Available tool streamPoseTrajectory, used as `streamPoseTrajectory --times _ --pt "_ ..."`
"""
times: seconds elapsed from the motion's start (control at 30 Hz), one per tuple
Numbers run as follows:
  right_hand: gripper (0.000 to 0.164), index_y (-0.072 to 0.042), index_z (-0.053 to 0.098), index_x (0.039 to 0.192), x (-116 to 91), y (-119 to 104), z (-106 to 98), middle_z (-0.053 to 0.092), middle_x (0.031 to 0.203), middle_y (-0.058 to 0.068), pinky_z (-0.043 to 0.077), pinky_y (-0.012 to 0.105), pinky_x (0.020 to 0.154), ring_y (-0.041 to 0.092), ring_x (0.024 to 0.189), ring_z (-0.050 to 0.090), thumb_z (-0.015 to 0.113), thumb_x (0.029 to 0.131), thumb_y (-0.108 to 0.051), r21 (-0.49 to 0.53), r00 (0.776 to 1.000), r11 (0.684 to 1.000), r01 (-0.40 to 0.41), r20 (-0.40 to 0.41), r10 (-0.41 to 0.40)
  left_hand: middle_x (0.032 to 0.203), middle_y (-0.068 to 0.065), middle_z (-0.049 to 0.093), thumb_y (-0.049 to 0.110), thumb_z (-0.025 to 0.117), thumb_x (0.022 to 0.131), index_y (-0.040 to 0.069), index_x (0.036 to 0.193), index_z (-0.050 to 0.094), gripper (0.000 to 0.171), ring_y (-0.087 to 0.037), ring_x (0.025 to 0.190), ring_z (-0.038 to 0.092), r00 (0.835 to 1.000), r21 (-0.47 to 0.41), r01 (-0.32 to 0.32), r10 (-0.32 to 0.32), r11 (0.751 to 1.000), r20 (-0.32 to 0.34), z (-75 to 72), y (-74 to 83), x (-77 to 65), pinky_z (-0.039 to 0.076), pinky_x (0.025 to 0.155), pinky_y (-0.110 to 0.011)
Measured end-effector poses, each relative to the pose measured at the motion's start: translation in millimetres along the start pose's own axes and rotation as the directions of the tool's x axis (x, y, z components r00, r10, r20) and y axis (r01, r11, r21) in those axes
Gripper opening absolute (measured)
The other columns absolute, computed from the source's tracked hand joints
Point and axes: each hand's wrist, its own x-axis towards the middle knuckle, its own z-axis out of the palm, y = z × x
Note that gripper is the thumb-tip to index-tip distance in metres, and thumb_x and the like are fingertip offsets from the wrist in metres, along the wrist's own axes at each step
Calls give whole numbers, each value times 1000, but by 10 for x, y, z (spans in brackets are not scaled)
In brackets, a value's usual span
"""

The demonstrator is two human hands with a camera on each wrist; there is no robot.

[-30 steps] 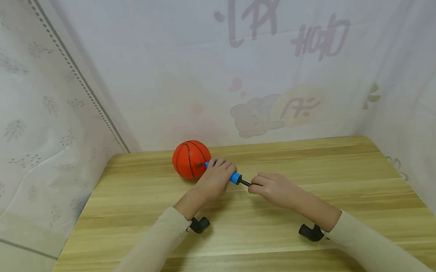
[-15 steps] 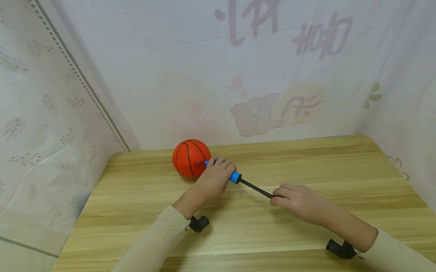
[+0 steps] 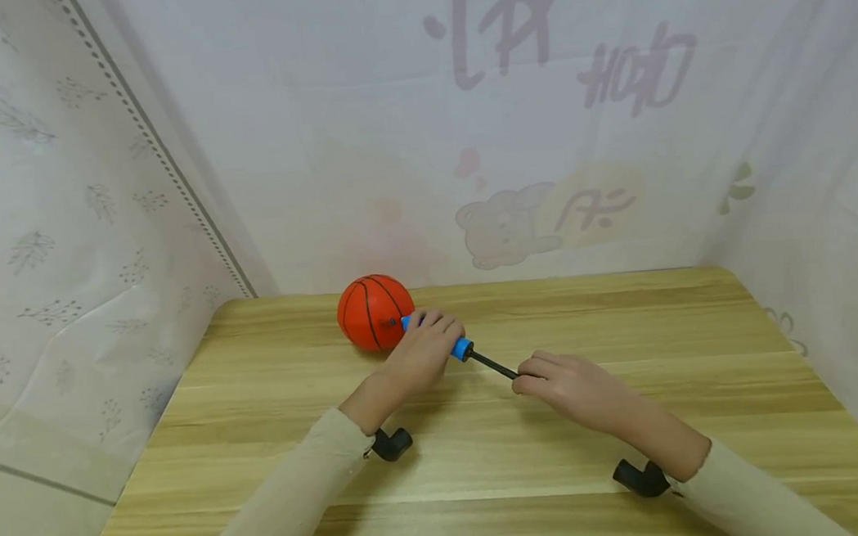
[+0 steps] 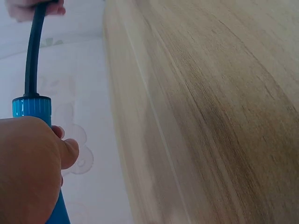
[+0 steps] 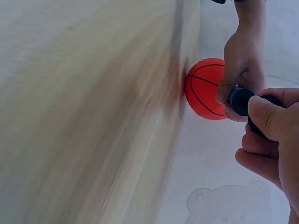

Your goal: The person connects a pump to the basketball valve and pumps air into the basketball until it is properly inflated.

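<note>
A small red basketball (image 3: 365, 313) with black lines sits near the table's back edge. Fingers of my left hand (image 3: 421, 354) wrap round the blue barrel of a hand pump (image 3: 463, 349), whose front end points at the ball's right side. A short thin piece shows between pump and ball. From the barrel's rear, the black rod (image 3: 494, 365) runs out to my right hand (image 3: 569, 386). In the right wrist view, that hand's thumb and fingers grip the dark handle (image 5: 256, 127). The left wrist view shows the blue barrel (image 4: 32, 108) above my left hand (image 4: 30, 170).
The wooden table (image 3: 486, 469) extends all round the hands. Behind it hangs a pale printed cloth (image 3: 362, 141), with more cloth at both sides. A black camera mount (image 3: 393, 444) sits under the left wrist, another (image 3: 641, 478) under the right.
My right hand drew the rod out to the lower right, then came partway back toward the barrel. The left hand and the basketball have stayed nearly in place.
</note>
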Motion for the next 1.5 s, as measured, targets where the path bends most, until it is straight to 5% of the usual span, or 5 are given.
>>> streamPoseTrajectory --times 0.17,0.83,1.2,1.33,1.5 --pt "27 -10 70 99 137 41 96 66 98 1 54 20 72 13 85 63 82 78 2 -30 1000 999 -18 11 18 114 -3 62 -5 69 89 11 108 57 28 -26 111 50 1000 13 -2 2 1000 -3 16 12 -3 37 107 -50" --pt "16 -8 70 98 405 103 309 66 96 2 53 21 73 14 85 63 77 86 1 -39 1000 999 -8 -23 7 115 -3 62 -2 72 88 14 109 57 30 -26 114 52 1000 35 -13 12 999 6 19 -72 -41 39 107 -49" --pt "26 -10 70 99 135 38 117 67 97 1 54 21 71 14 83 63 81 78 2 -38 999 999 20 -33 -21 119 -4 62 -5 71 88 13 110 57 32 -27 117 52 1000 5 -22 22 1000 2 3 -113 -56 38 108 -49" --pt "8 -9 70 101 -20 5 33 66 98 1 53 22 70 13 83 62 67 96 -3 2 998 999 33 -60 -33 119 -3 62 -5 69 89 13 110 57 30 -26 116 52 1000 21 -25 25 999 6 -2 -105 -46 38 108 -48" --pt "41 -10 70 100 -148 -11 -37 66 98 0 54 22 72 13 84 63 32 112 -18 12 997 999 41 -73 -40 121 -4 63 -4 69 90 13 111 58 30 -27 118 52 1000 22 -21 21 1000 8 -20 -99 -39 38 108 -49"
